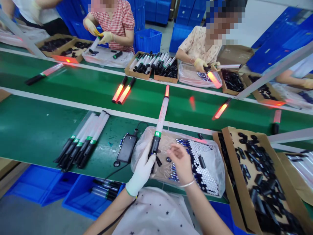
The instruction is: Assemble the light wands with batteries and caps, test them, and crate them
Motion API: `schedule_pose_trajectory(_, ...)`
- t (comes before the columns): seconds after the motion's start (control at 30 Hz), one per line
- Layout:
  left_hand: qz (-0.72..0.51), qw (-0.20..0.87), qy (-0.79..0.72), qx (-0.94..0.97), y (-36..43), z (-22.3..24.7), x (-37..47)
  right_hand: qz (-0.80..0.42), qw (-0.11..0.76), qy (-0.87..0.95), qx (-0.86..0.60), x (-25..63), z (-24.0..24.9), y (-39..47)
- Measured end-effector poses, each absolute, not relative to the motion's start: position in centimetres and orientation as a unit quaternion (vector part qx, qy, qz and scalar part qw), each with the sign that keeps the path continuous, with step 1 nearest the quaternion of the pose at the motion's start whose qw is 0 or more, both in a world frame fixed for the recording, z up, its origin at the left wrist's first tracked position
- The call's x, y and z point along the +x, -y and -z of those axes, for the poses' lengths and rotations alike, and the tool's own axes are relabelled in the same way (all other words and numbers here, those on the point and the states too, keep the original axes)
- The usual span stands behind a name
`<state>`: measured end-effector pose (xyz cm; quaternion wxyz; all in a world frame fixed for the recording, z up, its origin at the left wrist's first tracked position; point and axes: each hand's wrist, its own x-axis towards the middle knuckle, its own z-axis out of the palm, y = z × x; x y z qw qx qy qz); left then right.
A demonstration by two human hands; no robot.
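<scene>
Holding 1 baton (160, 122), L hand (141, 173), 2 glowing batons (123, 91)

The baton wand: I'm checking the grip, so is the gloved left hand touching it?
Touching. The head view shows the left hand with its fingers wrapped round the black handle of the baton wand.

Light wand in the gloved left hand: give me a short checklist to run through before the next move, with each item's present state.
1. Left hand has a grip on the light wand by its black handle: ok.
2. Wand tip glows red: ok.
3. Right hand is free, over the bag of batteries: ok.
4. Whether the wand's end cap is fitted: cannot tell, the hand hides it.
5. Box of black caps stands beside the right hand: ok.
6. Unlit wands lie in a row to the left: ok.
</scene>
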<state>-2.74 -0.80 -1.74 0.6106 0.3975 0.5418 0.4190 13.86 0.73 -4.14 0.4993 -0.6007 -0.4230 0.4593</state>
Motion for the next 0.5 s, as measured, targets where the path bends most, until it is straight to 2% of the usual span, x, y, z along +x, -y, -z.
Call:
schedule_pose_trajectory(0.07,-0.415,0.633,-0.536,0.375,1.1,1.8,-3.4,-0.405,0.467,0.446,-0.648,17.4,6.0,-1.0)
schedule_pose_trajectory(0.17,-0.406,0.663,-0.526,0.345,1.5,1.8,-4.2,-0.339,0.291,0.569,-0.691,21.7,9.6,-0.9)
schedule_pose_trajectory(0.27,-0.390,0.691,-0.517,0.322,1.8,1.5,-4.8,-0.278,0.108,0.737,-0.607,22.8,12.6,-0.3)
schedule_pose_trajectory(0.33,-0.378,0.704,-0.515,0.310,1.8,1.4,-5.1,-0.232,0.019,0.806,-0.544,22.2,13.7,0.0)
schedule_pose_trajectory(0.4,-0.371,0.710,-0.518,0.301,1.6,1.3,-5.3,-0.192,-0.027,0.831,-0.521,21.7,14.3,0.1)
schedule_pose_trajectory(0.5,-0.372,0.703,-0.530,0.293,1.0,1.7,-5.3,-0.164,-0.025,0.826,-0.539,21.7,14.4,-0.1)
